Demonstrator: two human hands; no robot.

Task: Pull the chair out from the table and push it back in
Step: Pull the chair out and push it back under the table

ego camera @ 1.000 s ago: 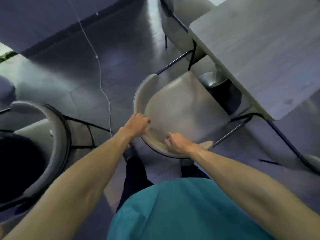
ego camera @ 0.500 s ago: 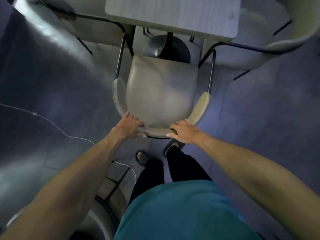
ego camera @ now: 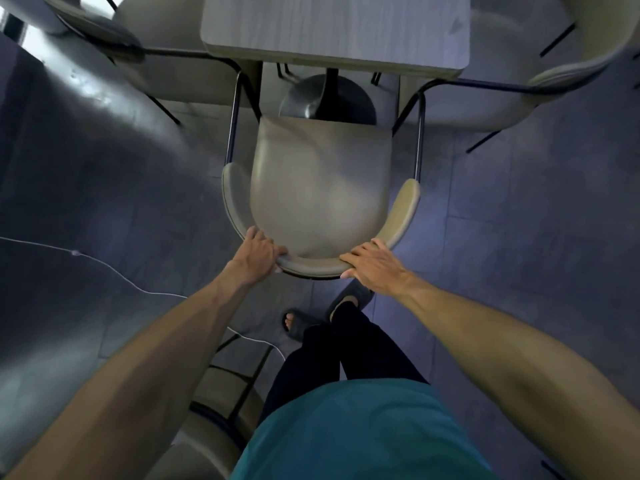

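A beige chair [ego camera: 318, 181] with a curved backrest and dark metal legs stands straight in front of me, its seat fully out from under the grey table [ego camera: 332, 26]. The seat's front edge lies just short of the table's round dark base [ego camera: 325, 98]. My left hand [ego camera: 258, 254] grips the backrest rim at its left curve. My right hand [ego camera: 375, 265] lies over the rim at the right, fingers wrapped on top.
Other beige chairs stand at the table's left [ego camera: 104, 32] and right [ego camera: 568, 64], and another one sits behind me at lower left [ego camera: 207, 434]. A thin white cable [ego camera: 114, 271] runs across the dark tiled floor. My feet in dark sandals [ego camera: 298, 322] stand just behind the chair.
The view swung round, so the chair now faces the table squarely instead of at an angle. Both hands stay on the backrest; the right hand has spread flatter over the rim.
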